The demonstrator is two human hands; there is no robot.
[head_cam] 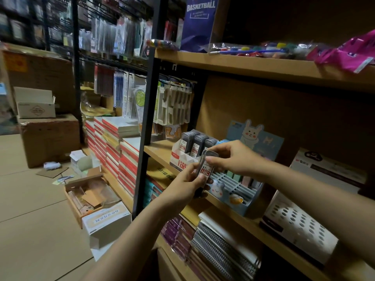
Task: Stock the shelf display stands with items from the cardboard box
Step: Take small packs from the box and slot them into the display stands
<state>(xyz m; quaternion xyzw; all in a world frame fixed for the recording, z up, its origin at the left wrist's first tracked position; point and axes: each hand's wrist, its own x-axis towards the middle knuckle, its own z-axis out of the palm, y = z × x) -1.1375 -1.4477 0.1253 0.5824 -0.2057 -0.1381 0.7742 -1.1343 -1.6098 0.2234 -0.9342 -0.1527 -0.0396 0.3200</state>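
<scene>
1. Biggest thing here is the wooden shelf unit (pixel 253 65) filling the right side, with a black metal post (pixel 147 118) at its left end. The middle shelf (pixel 160 148) carries the display stands.
2. On the floor at the left sits a big brown carton (pixel 50 138) with a smaller white box (pixel 35 106) on top of it.
3. Stacks of red-and-white notebooks (pixel 113 142) are piled just left of the post, below the hanging packets.
4. At the right end of the middle shelf there's a white perforated basket (pixel 294 224), with a white printed box (pixel 328 169) behind it.
5. The open cardboard box (pixel 85 195) lies on the floor near the foot of the post, with another white box (pixel 105 222) touching its near side.
6. The blue bunny display stand (pixel 239 191) sits at the front edge of the middle shelf, mostly bare slots, a few pastel items at the back.
7. Just left of it, touching, is the white display stand (pixel 180 157) near the shelf's left corner, holding rows of grey lead cases (pixel 194 140).
8. The left hand (pixel 186 183) grips the bottom of a small stack of lead cases, fingers wrapped round it, right in front of the two stands.
9. The right hand (pixel 233 157) pinches the top of the front lead case (pixel 207 165), thumb and fingertips closed on its upper end, label reading 0.7 facing the camera.
</scene>
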